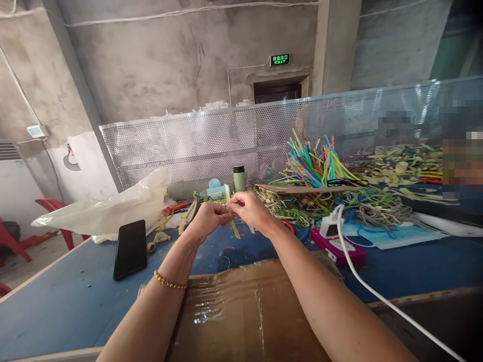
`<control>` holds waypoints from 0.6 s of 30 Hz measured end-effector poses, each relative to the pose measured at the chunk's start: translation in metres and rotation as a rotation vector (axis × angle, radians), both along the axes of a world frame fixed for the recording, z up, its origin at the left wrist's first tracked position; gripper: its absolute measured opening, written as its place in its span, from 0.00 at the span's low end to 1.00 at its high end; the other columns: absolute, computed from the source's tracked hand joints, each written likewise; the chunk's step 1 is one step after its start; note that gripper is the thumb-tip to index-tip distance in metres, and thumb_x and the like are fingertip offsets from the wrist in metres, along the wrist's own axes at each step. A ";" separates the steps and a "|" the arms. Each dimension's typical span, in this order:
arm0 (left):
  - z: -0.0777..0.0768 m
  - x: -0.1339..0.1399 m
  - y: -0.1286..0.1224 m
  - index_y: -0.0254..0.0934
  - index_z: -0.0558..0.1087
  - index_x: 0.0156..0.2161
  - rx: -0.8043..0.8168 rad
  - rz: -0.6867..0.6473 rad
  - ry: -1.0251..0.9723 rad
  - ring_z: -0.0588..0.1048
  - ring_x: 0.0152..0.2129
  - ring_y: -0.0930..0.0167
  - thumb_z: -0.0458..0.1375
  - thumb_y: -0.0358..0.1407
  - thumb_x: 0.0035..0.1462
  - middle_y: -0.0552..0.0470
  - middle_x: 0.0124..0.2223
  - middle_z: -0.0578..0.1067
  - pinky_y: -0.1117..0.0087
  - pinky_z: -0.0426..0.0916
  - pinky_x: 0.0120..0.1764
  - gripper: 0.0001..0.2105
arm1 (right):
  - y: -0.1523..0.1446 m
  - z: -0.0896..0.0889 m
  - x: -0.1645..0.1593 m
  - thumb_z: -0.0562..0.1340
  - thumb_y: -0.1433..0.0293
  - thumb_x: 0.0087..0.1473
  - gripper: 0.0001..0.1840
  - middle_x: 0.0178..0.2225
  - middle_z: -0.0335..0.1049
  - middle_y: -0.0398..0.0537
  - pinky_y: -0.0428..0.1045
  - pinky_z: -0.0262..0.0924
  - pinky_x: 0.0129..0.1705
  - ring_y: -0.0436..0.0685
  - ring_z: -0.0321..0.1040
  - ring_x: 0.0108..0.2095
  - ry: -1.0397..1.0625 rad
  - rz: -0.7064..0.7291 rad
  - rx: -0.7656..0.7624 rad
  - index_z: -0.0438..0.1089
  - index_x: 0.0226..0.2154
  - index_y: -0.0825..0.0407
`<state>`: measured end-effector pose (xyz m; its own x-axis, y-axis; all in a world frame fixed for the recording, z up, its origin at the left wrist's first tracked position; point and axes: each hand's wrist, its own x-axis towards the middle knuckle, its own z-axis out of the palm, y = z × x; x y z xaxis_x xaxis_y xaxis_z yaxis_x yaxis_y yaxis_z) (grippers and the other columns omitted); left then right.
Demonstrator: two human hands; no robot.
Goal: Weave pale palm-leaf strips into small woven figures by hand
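My left hand (209,220) and my right hand (251,208) meet above the blue table, fingertips pinched close together. A thin pale strip (227,193) rises from between the fingers, and a yellowish end (236,230) shows below them. Exactly how the fingertips grip it is too small to make out. Just beyond the hands stand a green bottle with a black lid (239,180) and a light-blue item (216,191). Beneath my forearms lies a brown cardboard box (241,311) with clear tape on it.
A black phone (130,250) and a large plastic bag (113,208) lie at left. To the right are bundled coloured strips (317,163), a magenta box (339,247) with a white cable (362,281), and a blue mask (400,236). Perforated metal panels (211,146) stand behind.
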<state>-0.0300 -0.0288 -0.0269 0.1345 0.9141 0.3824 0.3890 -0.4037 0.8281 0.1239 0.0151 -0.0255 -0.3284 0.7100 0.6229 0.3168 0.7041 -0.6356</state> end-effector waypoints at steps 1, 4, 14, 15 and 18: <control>0.000 0.001 0.000 0.34 0.73 0.18 0.001 0.005 0.021 0.63 0.20 0.75 0.63 0.35 0.44 0.53 0.19 0.69 0.71 0.55 0.26 0.09 | -0.001 0.000 -0.001 0.62 0.75 0.50 0.07 0.19 0.67 0.41 0.45 0.51 0.26 0.49 0.61 0.22 -0.016 -0.007 0.020 0.68 0.22 0.54; 0.001 0.003 -0.003 0.34 0.72 0.17 -0.010 0.000 0.042 0.62 0.19 0.75 0.61 0.32 0.43 0.55 0.18 0.68 0.71 0.55 0.25 0.08 | -0.005 0.000 -0.003 0.62 0.79 0.48 0.08 0.20 0.67 0.40 0.45 0.50 0.27 0.49 0.61 0.24 -0.061 -0.026 0.061 0.67 0.21 0.53; 0.001 0.004 -0.003 0.34 0.72 0.16 -0.060 -0.008 -0.090 0.63 0.18 0.76 0.62 0.29 0.40 0.54 0.17 0.69 0.72 0.57 0.25 0.06 | -0.012 0.004 -0.003 0.63 0.78 0.52 0.09 0.27 0.70 0.43 0.47 0.50 0.34 0.51 0.62 0.29 -0.177 -0.098 0.283 0.68 0.24 0.52; 0.000 0.004 -0.001 0.34 0.73 0.18 -0.076 -0.002 -0.138 0.64 0.18 0.76 0.63 0.30 0.41 0.53 0.18 0.71 0.72 0.57 0.25 0.06 | -0.013 0.006 -0.002 0.64 0.76 0.54 0.08 0.28 0.70 0.45 0.48 0.50 0.35 0.52 0.63 0.30 -0.190 -0.167 0.312 0.68 0.25 0.52; -0.002 0.002 0.004 0.32 0.75 0.21 -0.148 0.031 -0.370 0.67 0.18 0.76 0.66 0.32 0.43 0.50 0.20 0.73 0.71 0.60 0.24 0.06 | -0.017 0.012 0.003 0.62 0.69 0.60 0.10 0.31 0.71 0.50 0.50 0.50 0.38 0.55 0.64 0.33 -0.154 -0.384 0.444 0.69 0.27 0.53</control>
<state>-0.0282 -0.0243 -0.0289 -0.0157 0.9645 0.2638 0.0637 -0.2623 0.9629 0.1268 -0.0018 -0.0135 -0.2102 0.4791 0.8522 0.6654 0.7088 -0.2343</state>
